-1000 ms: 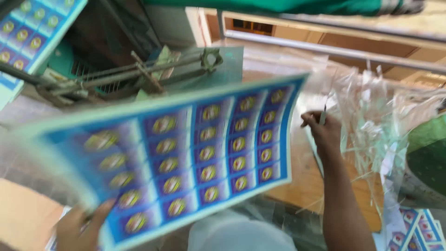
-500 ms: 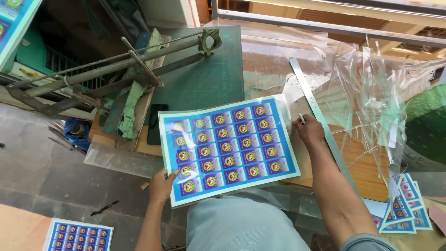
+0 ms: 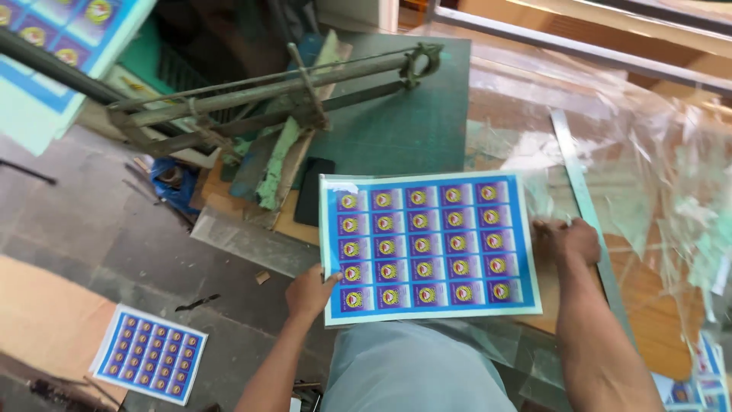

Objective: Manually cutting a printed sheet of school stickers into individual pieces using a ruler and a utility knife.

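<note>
Two hands hold one printed sheet, blue-bordered, with rows of small round badges on purple squares. It lies almost flat over the near edge of the table, part of it out over my lap. My left hand pinches its lower left corner, thumb on top and fingers closed under the paper. My right hand rests against the right edge; I cannot tell whether those fingers grip the sheet or only press beside it.

The sheet looks light and thin, glossy, probably a little slippery, and I judge it would bend or crease easily if taken by one corner alone. The plain blue margins at opposite edges seem the best places to hold it, keeping it taut and off the printed badges.

Its long axis runs left to right across me, tilted slightly, the right end a touch farther away. The printed face points up.

Just beyond the sheet lies a green cutting mat, with the long arm of a lever cutter across its far left corner. A metal ruler lies just right of the sheet, under crumpled clear plastic film. On the floor to my left lies another printed sheet, well apart.
</note>
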